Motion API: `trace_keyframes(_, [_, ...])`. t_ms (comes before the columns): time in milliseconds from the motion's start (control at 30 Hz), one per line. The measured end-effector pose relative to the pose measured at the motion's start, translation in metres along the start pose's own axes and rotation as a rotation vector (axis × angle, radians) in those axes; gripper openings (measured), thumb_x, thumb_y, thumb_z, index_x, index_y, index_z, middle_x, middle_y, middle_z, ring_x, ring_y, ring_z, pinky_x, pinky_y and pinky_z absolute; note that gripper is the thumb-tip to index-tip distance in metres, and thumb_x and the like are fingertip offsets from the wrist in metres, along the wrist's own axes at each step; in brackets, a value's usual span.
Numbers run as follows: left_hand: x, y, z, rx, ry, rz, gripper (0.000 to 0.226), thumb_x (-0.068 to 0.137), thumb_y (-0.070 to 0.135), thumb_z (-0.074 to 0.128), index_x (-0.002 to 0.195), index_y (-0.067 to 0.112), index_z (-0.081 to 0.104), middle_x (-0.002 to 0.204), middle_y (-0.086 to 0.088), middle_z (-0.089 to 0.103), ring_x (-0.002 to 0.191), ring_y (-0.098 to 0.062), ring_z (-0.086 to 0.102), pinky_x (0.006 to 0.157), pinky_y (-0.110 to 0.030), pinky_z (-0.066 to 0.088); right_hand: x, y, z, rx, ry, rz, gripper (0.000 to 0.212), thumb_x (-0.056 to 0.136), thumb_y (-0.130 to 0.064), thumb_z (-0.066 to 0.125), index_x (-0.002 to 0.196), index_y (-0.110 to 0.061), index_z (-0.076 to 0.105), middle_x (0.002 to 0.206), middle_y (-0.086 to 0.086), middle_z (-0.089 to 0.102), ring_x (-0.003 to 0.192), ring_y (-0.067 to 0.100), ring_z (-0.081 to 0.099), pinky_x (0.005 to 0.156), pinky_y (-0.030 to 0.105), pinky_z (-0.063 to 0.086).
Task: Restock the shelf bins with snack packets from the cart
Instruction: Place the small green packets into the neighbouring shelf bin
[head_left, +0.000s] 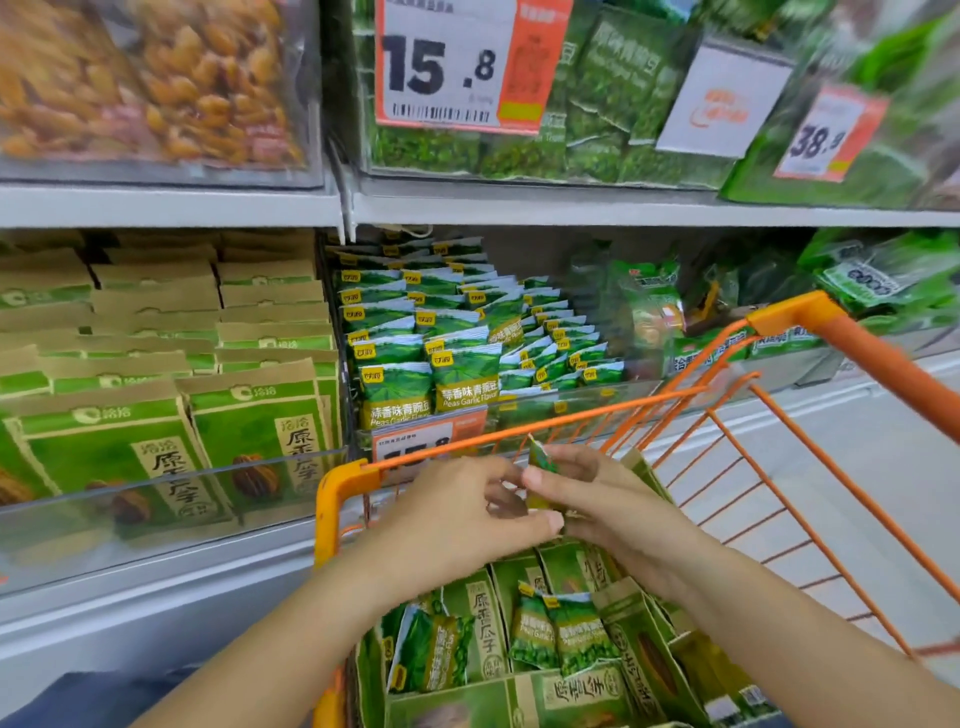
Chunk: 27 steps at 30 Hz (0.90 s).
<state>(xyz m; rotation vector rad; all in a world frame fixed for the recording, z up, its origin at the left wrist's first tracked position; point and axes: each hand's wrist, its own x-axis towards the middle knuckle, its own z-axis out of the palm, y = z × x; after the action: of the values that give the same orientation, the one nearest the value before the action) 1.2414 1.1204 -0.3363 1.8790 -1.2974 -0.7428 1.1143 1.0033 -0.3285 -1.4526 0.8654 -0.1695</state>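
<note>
From the head view, we have both hands meeting over the cart (343, 483): left hand (457, 512) and right hand (597, 499) pinching one small green pea packet (543, 460) at the cart's front rim. The pea bin (467, 338) looks well stocked; plenty of packets (556, 631) left in the cart, so we judge midway.

Upper left of frame: clear bags of orange-brown dried snacks (156, 78). Top centre: large white-and-orange price tag reading 15.8 (447, 62). Upper right: blank white tilted sign card (724, 98), beside it a smaller orange-edged price tag reading 38.9 (828, 135). Right side, lower: pale grey floor (857, 467).
</note>
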Motion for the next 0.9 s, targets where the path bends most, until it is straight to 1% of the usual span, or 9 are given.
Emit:
trace_keyframes(167, [0.008,-0.001,0.000,-0.308,0.142,-0.027,0.020,0.085,0.011,0.068,0.086,0.031,0.065,0.068,0.021,0.068,0.064,0.008,0.062,0.070,-0.025,0.052,-0.004,-0.008,0.006,0.144,0.073,-0.167,0.055,0.064,-0.037,0.080,0.114,-0.028,0.058,0.075,-0.012,0.059,0.080,0.005,0.056,0.073,0.021,0.041])
trace_keyframes(233, [0.008,0.000,-0.008,-0.387,0.111,-0.043,0.008,0.086,0.022,0.071,0.085,0.016,0.067,0.069,0.015,0.065,0.061,-0.005,0.059,0.066,-0.029,0.049,-0.005,-0.014,0.003,0.127,0.043,-0.215,0.035,0.075,-0.027,0.078,0.108,-0.022,0.066,0.067,-0.002,0.053,0.074,0.010,0.054,0.066,0.021,0.041])
trace_keyframes(300, [0.004,0.004,-0.013,-0.378,0.116,-0.026,0.036,0.086,0.036,0.068,0.061,0.015,0.053,0.051,0.012,0.037,0.049,-0.008,0.033,0.056,-0.027,0.026,-0.003,-0.018,-0.002,0.096,0.045,-0.227,0.015,0.081,-0.017,0.073,0.095,-0.017,0.068,0.060,-0.010,0.051,0.065,0.004,0.054,0.063,0.016,0.044])
trace_keyframes(433, [0.005,0.007,-0.016,-0.430,0.198,-0.006,0.050,0.089,0.025,0.067,0.046,0.021,0.041,0.042,0.013,0.025,0.041,-0.002,0.024,0.046,-0.019,0.022,0.001,-0.024,-0.010,-0.040,-0.013,-0.264,0.042,0.073,-0.027,0.080,0.101,0.000,0.066,0.074,0.005,0.054,0.074,0.010,0.056,0.064,0.014,0.048])
trace_keyframes(533, [0.006,0.002,-0.017,-0.349,0.273,0.048,0.032,0.085,0.035,0.072,0.065,0.014,0.058,0.055,0.013,0.049,0.049,-0.002,0.043,0.053,-0.022,0.036,0.001,-0.031,-0.010,-0.139,-0.066,-0.272,0.029,0.074,-0.017,0.079,0.098,-0.005,0.070,0.080,0.004,0.068,0.067,0.005,0.058,0.057,0.011,0.042])
trace_keyframes(600, [0.003,0.004,-0.018,-0.204,0.345,0.099,0.012,0.089,0.036,0.065,0.097,0.029,0.069,0.090,0.023,0.067,0.082,0.004,0.063,0.076,-0.021,0.050,0.005,-0.040,-0.012,-0.097,-0.010,-0.311,0.016,0.079,0.001,0.072,0.093,-0.006,0.069,0.067,-0.007,0.069,0.054,-0.003,0.057,0.050,0.007,0.039])
trace_keyframes(667, [0.000,0.003,-0.020,0.159,0.487,0.150,0.032,0.095,0.041,0.052,0.124,0.031,0.060,0.126,0.021,0.053,0.108,0.000,0.057,0.083,-0.021,0.047,0.016,-0.059,-0.020,-0.075,0.111,-0.374,0.015,0.082,0.002,0.068,0.093,-0.008,0.067,0.061,-0.012,0.066,0.051,-0.005,0.055,0.049,0.008,0.038])
trace_keyframes(767, [0.003,-0.006,-0.023,0.567,0.548,0.188,0.037,0.092,0.036,0.054,0.126,0.021,0.059,0.142,0.000,0.045,0.109,-0.017,0.060,0.057,-0.020,0.046,0.051,-0.080,-0.032,-0.170,0.267,-0.440,0.012,0.086,-0.005,0.067,0.091,-0.015,0.063,0.056,-0.020,0.061,0.053,-0.008,0.052,0.053,0.007,0.038])
trace_keyframes(900, [0.004,-0.011,-0.020,0.616,0.455,0.165,0.034,0.089,0.031,0.061,0.120,0.018,0.061,0.143,-0.007,0.044,0.098,-0.018,0.065,0.044,-0.011,0.031,0.102,-0.084,-0.032,-0.353,0.298,-0.364,0.030,0.088,-0.007,0.066,0.117,-0.003,0.062,0.110,0.008,0.067,0.107,0.020,0.060,0.093,0.029,0.045])
